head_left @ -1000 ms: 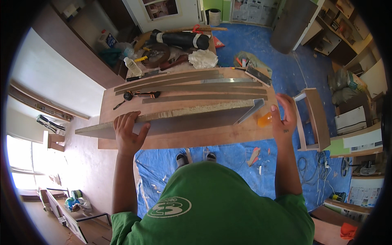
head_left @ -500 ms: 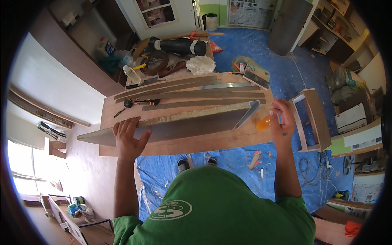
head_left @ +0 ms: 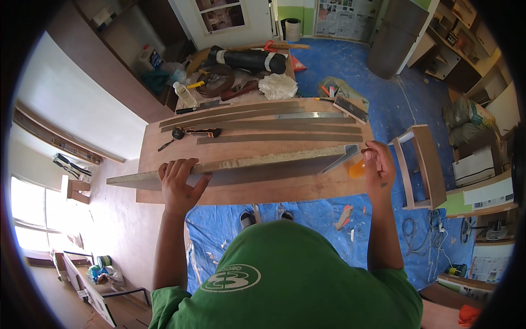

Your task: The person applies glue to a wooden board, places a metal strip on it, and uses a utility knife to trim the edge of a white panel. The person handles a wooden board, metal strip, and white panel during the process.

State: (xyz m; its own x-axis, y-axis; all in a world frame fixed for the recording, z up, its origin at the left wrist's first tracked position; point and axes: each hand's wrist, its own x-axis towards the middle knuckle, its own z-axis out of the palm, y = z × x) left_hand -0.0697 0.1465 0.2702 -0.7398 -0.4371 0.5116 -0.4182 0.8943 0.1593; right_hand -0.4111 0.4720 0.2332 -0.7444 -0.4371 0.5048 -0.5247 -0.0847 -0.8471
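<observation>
A long grey-brown board [head_left: 257, 172] stands on its long edge on the wooden worktable [head_left: 181, 143], its rough, pale raw edge facing up. My left hand [head_left: 183, 185] grips that upper edge near the left end, fingers over the far side and thumb on the near face. A light-coloured strip or end face [head_left: 341, 160] shows at the board's right end. Just beside it is my right hand [head_left: 379, 167], raised with fingers curled together; what they hold, if anything, is hidden. Partly behind that hand sits an orange container [head_left: 356, 169].
Thin brown edging strips [head_left: 279, 138], a metal ruler [head_left: 312, 115], a tape measure [head_left: 178, 133] and a sanding block [head_left: 350, 109] lie beyond the board. A black roll [head_left: 249, 60] and a plastic bottle [head_left: 185, 94] are farther back. An open wooden frame [head_left: 430, 164] stands at right on blue sheeting.
My right hand has come slightly down, its fingers curling closer together beside the board's right end. My left hand keeps its hold on the board. The whole view has shifted slightly.
</observation>
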